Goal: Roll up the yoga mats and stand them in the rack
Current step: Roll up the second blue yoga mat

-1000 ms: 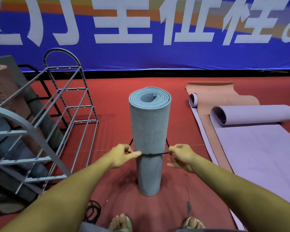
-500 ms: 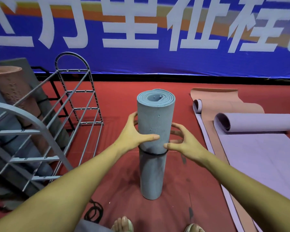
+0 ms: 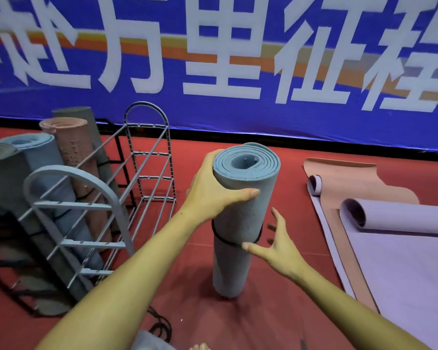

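Note:
A rolled blue-grey yoga mat [image 3: 240,263] stands upright on the red floor in front of me, with a black elastic band [image 3: 221,238] around its middle. My left hand [image 3: 213,190] grips the roll near its top. My right hand [image 3: 276,246] is spread open beside the band, thumb touching the mat. The grey metal rack [image 3: 91,205] stands to the left and holds several rolled mats, among them a pink one [image 3: 79,157] and a blue one [image 3: 46,157].
To the right a purple mat [image 3: 402,269] lies partly rolled on the floor over a pink mat [image 3: 349,180]. A blue banner [image 3: 213,59] covers the wall behind. Black bands [image 3: 159,327] lie on the floor near my feet.
My hands let go of the black band once it sat around the mat. My left hand climbed to the top of the roll and gripped it; my right hand opened beside the band.

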Demonstrator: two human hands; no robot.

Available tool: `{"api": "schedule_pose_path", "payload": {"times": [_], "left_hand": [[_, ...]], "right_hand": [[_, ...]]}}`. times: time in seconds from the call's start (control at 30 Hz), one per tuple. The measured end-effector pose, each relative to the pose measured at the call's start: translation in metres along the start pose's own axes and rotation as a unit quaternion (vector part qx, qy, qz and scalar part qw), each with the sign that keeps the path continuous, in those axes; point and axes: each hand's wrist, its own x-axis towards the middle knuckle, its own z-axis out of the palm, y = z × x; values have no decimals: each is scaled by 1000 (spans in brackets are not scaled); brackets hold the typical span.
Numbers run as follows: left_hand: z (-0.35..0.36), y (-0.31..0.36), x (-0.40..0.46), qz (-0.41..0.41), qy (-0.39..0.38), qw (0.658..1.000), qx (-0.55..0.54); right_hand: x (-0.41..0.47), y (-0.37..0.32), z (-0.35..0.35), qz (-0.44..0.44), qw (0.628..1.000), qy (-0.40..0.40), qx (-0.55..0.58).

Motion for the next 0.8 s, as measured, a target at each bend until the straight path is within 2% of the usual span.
{"api": "schedule_pose_path", "payload": {"times": [0.1,0.23,0.33,0.53,0.8], "left_hand": [[-27,34,1,40,31,999,3],[-61,68,3,86,52,995,-3],[-97,89,7,112,82,990,-5],[-169,140,17,202,134,969,41],[-241,182,33,312,186,924,121]], "right_hand": [[1,-23,25,-25,999,4,19],[21,-85,50,-73,987,114,85],[38,-138,52,-125,979,140,84],[49,-254,61,-220,956,155,115],[61,-376,82,-282,946,126,98]]}}
